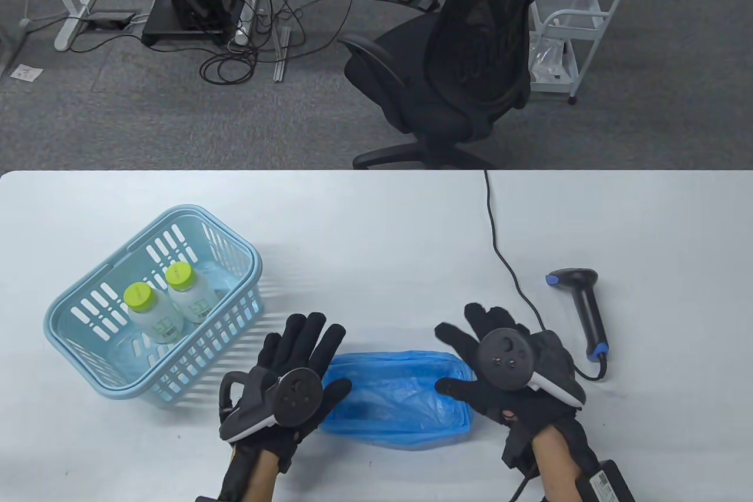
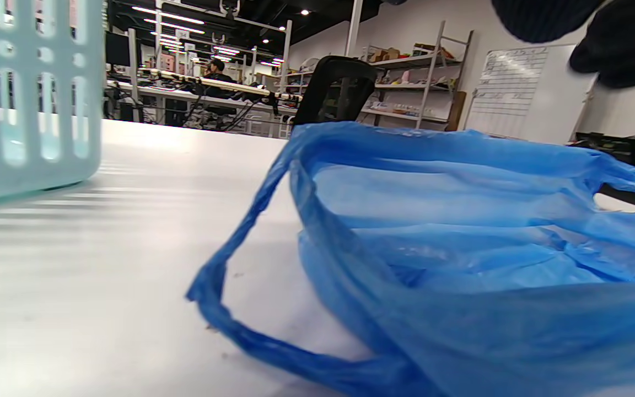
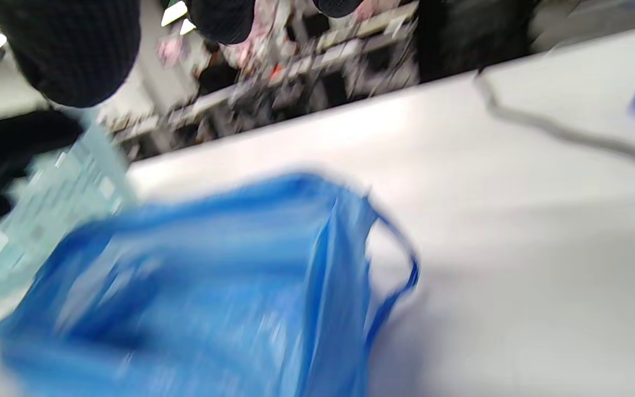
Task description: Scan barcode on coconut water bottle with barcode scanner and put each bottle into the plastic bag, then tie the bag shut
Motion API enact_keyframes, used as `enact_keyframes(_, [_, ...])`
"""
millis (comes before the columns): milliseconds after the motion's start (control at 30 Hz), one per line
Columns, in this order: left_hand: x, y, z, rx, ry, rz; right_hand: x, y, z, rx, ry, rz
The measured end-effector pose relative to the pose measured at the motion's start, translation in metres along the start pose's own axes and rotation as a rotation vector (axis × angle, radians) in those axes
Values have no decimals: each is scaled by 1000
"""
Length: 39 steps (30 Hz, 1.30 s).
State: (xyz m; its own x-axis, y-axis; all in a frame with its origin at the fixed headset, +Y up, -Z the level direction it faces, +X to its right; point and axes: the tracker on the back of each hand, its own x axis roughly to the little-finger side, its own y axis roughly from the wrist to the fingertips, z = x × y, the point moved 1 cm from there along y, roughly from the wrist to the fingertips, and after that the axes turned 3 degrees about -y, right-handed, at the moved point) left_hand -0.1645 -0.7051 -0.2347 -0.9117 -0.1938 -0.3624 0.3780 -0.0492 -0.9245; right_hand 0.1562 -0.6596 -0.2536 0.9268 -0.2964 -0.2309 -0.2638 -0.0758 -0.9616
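Observation:
A blue plastic bag (image 1: 400, 399) lies flat near the table's front edge, its handle loops showing in the left wrist view (image 2: 251, 331) and blurred in the right wrist view (image 3: 394, 275). My left hand (image 1: 306, 361) hovers at the bag's left end, fingers spread and straight, holding nothing. Over the bag's right end my right hand (image 1: 470, 355) is likewise spread and empty. Two coconut water bottles (image 1: 147, 308) (image 1: 188, 290) with lime-green caps stand in a light blue basket (image 1: 88, 349) at the left. The black barcode scanner (image 1: 585, 305) lies on the table right of my right hand.
The scanner's black cable (image 1: 500, 243) runs across the table to the far edge. A black office chair (image 1: 453, 72) stands beyond the table. The basket wall (image 2: 25, 110) is close on the left in the left wrist view.

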Motion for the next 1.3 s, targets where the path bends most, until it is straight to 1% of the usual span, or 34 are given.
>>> enact_keyframes(67, [3,-1,1,42,16,-20,16,0,13,144,-2,-89])
enact_keyframes(100, [3,-1,1,48,27,-30,25,2,18,191,-14,-128])
enact_keyframes(167, [5,-2,2,69,42,-46,51,6,28,242,-58,-252])
enact_keyframes(267, [5,-3,3,77,45,-65,88,11,35,246,-18,-407])
enact_keyframes(367, [5,-3,5,102,62,-76,120,15,38,245,27,-520])
enact_keyframes(467, [6,-3,9,119,68,-90,152,23,35,175,18,-662])
enact_keyframes(567, [6,-3,10,130,72,-102,176,34,25,114,30,-751])
enact_keyframes(700, [7,-5,9,120,72,-113,200,49,6,32,20,-833])
enact_keyframes(800, [9,-5,10,123,81,-123,213,58,-5,-13,46,-859])
enact_keyframes(933, [9,-4,12,145,94,-132,224,67,-13,-78,72,-895])
enact_keyframes(1033, [8,-5,13,147,105,-134,233,70,-19,-125,128,-926])
enact_keyframes(1133, [7,-6,13,151,107,-136,238,73,-26,-142,176,-938])
enact_keyframes(1233, [6,-6,14,158,114,-138,236,74,-25,-141,156,-917])
enact_keyframes(1300, [6,-6,14,160,114,-140,236,74,-24,-125,186,-903])
